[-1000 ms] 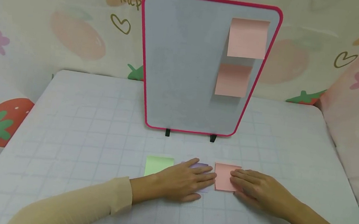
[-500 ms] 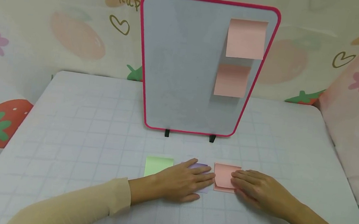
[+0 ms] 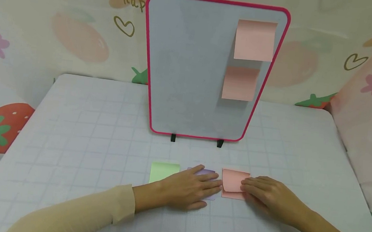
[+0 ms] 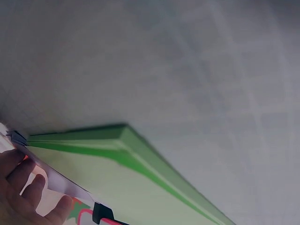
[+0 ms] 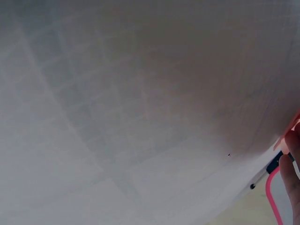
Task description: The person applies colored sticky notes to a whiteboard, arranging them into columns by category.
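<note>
Two board notes [image 3: 255,40], head view only.

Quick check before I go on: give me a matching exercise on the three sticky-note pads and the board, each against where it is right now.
Things:
1. green pad
2. purple pad
3. pink pad
4. board

Places:
A. under the left hand
B. standing at the back, two pink notes stuck on it
C. touched by the right hand, top sheet lifting
D. lying untouched, farthest left of the three

Pairs: 1-D, 2-A, 3-C, 4-B
</note>
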Motion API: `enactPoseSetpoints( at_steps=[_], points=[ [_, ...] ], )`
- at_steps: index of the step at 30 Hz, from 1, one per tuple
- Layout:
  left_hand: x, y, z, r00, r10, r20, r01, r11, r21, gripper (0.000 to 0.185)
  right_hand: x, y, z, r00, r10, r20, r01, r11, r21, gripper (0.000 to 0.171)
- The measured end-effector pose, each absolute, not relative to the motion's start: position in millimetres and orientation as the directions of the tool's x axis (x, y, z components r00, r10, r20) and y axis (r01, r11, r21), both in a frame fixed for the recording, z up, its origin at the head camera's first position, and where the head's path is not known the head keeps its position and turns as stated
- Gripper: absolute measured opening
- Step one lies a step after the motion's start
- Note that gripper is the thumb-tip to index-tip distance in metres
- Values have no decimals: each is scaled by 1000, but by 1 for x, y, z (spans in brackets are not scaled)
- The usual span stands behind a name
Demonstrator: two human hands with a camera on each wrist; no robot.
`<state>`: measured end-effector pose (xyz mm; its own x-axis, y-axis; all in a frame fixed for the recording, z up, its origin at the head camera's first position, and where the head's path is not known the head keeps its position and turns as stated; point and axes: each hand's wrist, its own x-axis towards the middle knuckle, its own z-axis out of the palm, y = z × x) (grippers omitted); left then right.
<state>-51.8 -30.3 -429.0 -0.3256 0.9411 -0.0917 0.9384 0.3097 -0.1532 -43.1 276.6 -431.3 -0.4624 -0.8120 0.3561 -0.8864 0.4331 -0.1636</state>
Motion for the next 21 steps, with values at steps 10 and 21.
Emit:
enactPoseSetpoints(
  at_steps=[10,21],
  points=[
    [-50,-30,-427,-303,948,-97,948,289,-133,58,-45,275,-430,-476,-787,392,-878,450,-162,49],
    [-48,-29,-427,-298,951,-87,948,284,-145,57,-47,273,-428,-500,-746,440,-863,472,-182,43]
  ],
)
